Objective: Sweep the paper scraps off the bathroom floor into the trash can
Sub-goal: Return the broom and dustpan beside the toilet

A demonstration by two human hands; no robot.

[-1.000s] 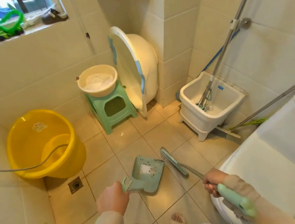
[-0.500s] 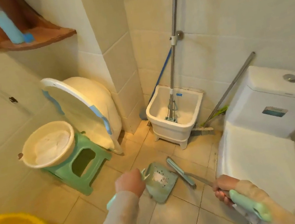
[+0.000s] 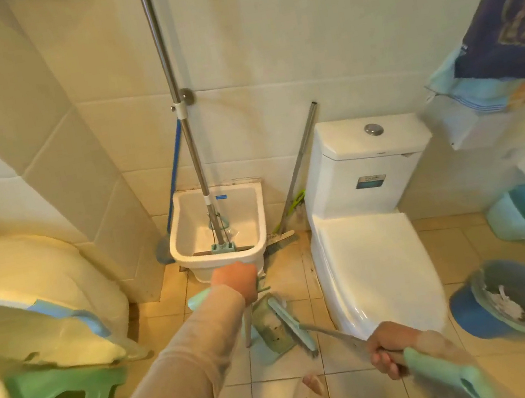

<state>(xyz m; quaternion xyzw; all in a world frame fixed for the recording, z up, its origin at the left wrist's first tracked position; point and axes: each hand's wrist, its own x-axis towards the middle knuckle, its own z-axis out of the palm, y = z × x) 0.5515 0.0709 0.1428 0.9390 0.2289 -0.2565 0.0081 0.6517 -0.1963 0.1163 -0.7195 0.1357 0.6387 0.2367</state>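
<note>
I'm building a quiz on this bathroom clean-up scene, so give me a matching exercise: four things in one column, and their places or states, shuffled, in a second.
Things:
1. pale green dustpan
2. blue round trash can
3. steel-handled mop
4. white toilet lid

Places or states:
A. standing in the white floor basin
B. closed
C. held by the left hand, the green brush laid against it
D. on the floor to the right of the toilet, white paper inside

Pairs: 1-C, 2-D, 3-A, 4-B
</note>
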